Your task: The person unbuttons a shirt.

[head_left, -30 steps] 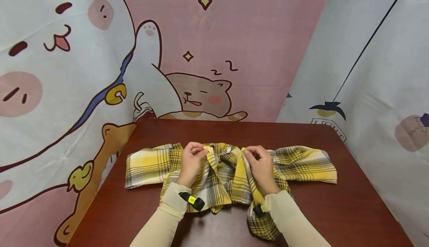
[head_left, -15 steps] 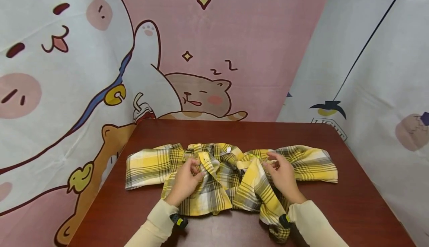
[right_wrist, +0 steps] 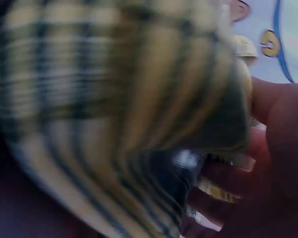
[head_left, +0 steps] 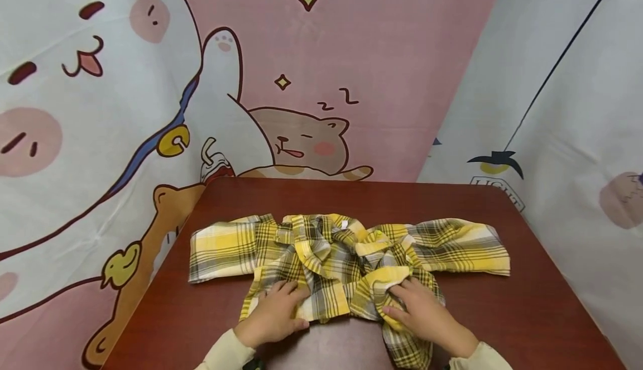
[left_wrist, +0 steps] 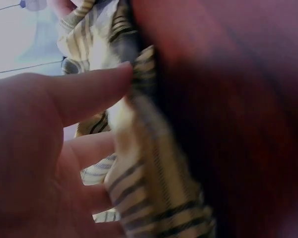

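Note:
A yellow, grey and white plaid shirt point(head_left: 321, 269) lies on the table with its sleeves spread to both sides and its front panels bunched. My left hand point(head_left: 276, 311) rests on the left front panel near the hem, fingers loosely extended. In the left wrist view its thumb point(left_wrist: 94, 91) lies by the cloth edge, the other fingers partly hidden behind fabric. At the right front panel, my right hand point(head_left: 422, 311) touches the folded-over cloth with loosely bent fingers. The right wrist view shows blurred plaid cloth point(right_wrist: 124, 99) beside that hand's spread fingers.
The dark red-brown table point(head_left: 482, 325) extends beyond the shirt on all sides. A cartoon-printed cloth backdrop point(head_left: 382, 68) hangs behind and around it. The shirt's right lower corner point(head_left: 409, 350) trails toward the near edge.
Both hands have left the collar and upper front edges and come down toward the hem. The right front panel has been let go and now lies folded and crumpled.

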Demonstrator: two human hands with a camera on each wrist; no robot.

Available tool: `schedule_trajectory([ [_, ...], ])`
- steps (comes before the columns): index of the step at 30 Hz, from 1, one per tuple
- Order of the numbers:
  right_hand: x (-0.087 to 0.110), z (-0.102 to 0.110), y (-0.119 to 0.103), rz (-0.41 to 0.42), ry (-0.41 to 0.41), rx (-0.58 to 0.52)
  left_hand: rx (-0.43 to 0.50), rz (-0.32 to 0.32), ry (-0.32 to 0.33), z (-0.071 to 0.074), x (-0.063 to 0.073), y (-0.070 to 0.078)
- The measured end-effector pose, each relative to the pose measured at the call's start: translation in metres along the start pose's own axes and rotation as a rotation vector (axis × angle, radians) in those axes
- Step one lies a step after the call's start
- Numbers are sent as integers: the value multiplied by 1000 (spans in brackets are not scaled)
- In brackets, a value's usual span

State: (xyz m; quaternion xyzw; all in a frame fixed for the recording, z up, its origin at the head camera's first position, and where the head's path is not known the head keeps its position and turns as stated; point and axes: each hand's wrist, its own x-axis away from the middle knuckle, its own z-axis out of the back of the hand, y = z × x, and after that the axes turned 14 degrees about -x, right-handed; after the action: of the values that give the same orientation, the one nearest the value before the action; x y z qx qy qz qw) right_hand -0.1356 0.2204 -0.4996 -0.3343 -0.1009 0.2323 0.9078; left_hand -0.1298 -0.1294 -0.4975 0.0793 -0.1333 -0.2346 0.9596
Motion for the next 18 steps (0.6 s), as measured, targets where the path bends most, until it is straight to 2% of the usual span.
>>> schedule_trajectory([
  [2, -1, -9, 5, -24, -42, 34, 25, 12, -36, -6, -3, 0],
  [5, -5, -19, 11, -66, -70, 74, 39, 20, -43, -11, -10, 0],
  [9, -14, -23, 19, -82, -20, 144, 18, 17, -15, -11, -24, 0],
  [13, -33, -22, 29, -86, 46, 203, 8, 30, 35, -9, -44, -4],
  [18, -70, -15, 48, -60, 90, 229, -12, 68, 82, -9, -79, -19],
])
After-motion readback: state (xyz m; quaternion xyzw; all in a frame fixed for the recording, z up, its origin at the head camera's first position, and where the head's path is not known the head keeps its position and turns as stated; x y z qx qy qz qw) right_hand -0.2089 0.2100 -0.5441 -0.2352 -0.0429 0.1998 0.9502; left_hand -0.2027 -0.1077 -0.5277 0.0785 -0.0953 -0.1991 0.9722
